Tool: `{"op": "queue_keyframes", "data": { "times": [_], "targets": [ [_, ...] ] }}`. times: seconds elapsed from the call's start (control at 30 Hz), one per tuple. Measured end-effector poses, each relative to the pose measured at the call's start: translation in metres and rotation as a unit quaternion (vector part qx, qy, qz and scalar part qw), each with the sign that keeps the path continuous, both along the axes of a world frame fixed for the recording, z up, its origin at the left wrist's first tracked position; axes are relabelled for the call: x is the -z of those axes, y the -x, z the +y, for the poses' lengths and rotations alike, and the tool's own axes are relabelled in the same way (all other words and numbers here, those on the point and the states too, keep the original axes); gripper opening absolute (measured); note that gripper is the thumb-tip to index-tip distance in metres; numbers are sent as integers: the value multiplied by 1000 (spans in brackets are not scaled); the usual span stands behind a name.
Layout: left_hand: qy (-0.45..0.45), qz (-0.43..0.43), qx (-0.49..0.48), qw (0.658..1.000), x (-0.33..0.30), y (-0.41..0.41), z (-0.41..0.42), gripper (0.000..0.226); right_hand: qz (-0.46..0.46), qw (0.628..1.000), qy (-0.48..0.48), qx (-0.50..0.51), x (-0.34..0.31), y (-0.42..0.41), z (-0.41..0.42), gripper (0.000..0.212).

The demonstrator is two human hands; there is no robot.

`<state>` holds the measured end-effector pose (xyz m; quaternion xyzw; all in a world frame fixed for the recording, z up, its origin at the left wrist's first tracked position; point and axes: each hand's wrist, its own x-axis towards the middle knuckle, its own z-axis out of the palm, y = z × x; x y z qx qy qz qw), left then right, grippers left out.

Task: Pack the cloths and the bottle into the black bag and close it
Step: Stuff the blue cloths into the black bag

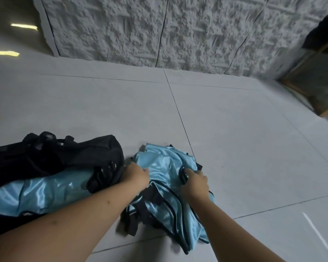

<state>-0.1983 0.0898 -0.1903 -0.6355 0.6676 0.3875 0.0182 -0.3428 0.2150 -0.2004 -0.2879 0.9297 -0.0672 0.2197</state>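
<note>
A black bag (51, 159) lies on the tiled floor at the lower left, its top open. A shiny light blue cloth (40, 193) lies inside its opening. To the right of the bag a second light blue cloth with dark trim (163, 165) sits crumpled on the floor. My left hand (137, 175) grips this cloth at its left edge, right beside the bag's end. My right hand (194, 183) is closed on the cloth's right side, over a dark trimmed edge. No bottle is visible.
Pale grey floor tiles (235, 138) stretch ahead and to the right. A rough white textured wall (159, 31) stands at the back. A wood-framed dark object (318, 76) stands at the far right.
</note>
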Motion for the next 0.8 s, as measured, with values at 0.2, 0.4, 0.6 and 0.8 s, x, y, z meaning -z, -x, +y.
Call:
{"op": "queue_keyframes", "data": {
  "times": [0.2, 0.4, 0.6, 0.8],
  "targets": [
    [-50, 21, 7, 998, 3, -9, -11, 71, -110, 987, 66, 96, 3, 10, -6, 58],
    [-15, 198, -23, 980, 0, -11, -7, 28, -164, 956, 193, 151, -6, 4, -1, 16],
    [-22, 274, -32, 961, -6, -16, -2, 40, -244, 851, 362, 293, -7, 10, 12, 16],
    [-132, 340, -84, 927, -15, -20, -3, 19, -299, 810, 411, 293, -16, 23, 16, 13]
  ]
}}
